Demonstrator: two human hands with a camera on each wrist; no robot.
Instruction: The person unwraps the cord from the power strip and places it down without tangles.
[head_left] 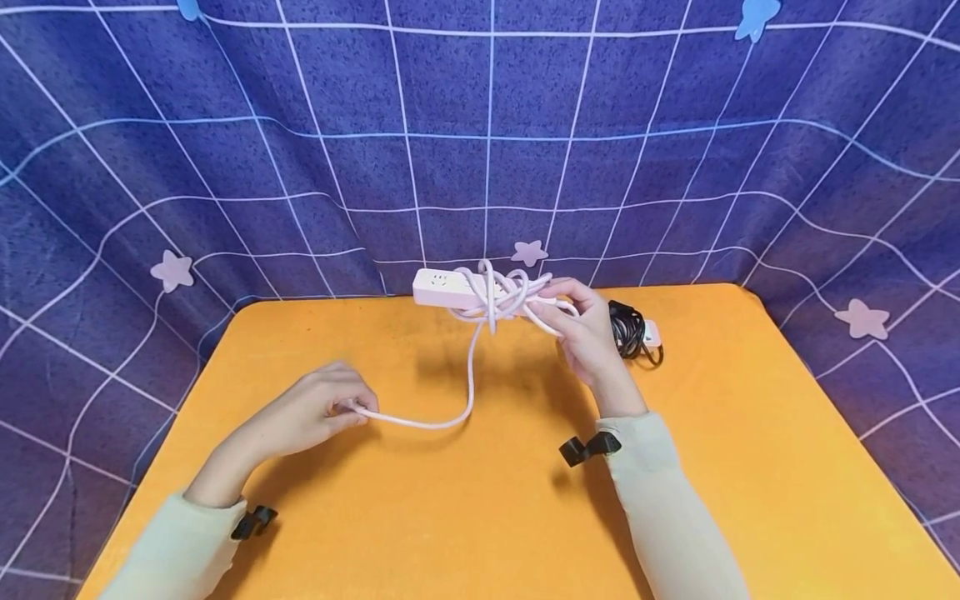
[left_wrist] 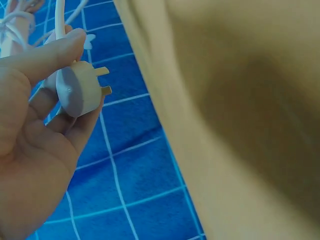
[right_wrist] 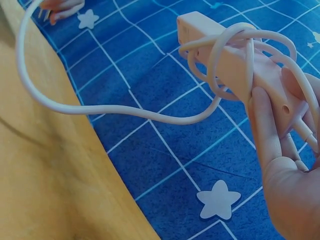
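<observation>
Left hand (head_left: 317, 407) grips plug (left_wrist: 80, 90); left-wrist view shows prongs (left_wrist: 103, 71), head doesn't. Right hand (head_left: 590, 335) grips strip (head_left: 435, 288), black cord (head_left: 627, 330) beside hand.

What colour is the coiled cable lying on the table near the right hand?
The coiled cable is black, best seen in the head view.

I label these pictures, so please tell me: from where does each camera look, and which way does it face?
Head: worn on the head, looks forward and down at the power strip; left hand, right hand and sleeves show.
Left wrist: worn there, faces the plug in the left hand, whose palm shows.
Right wrist: worn there, faces the right hand holding the power strip; part of the left hand shows.
Shared: head and right wrist both show the power strip wrapped in its cord.
</observation>
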